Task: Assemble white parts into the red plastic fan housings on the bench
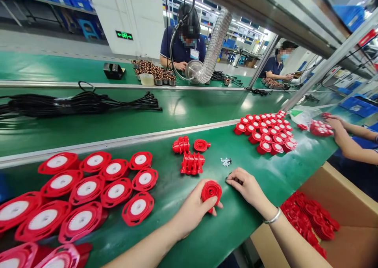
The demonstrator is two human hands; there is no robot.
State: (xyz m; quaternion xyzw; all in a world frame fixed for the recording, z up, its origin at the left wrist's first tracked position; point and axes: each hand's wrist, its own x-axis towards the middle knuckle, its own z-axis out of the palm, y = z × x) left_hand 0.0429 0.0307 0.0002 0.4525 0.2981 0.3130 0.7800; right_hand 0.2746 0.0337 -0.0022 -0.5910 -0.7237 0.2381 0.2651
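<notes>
At the left of the green desk (167, 199) sit red housings with white discs (88, 187) in loose rows, and right of them are stacked red parts (192, 163), with the left hand (191, 207) just in front, its fingers wrapped around a red round part (211, 191) held over the desk. Small pale pieces (226, 162) lie next, near the right hand (246, 187), whose fingertips are pressed together at a tiny dark bit I cannot identify. Farther right are a cluster of white-topped red pieces (267, 132) and a cardboard box (351, 193) containing red parts.
</notes>
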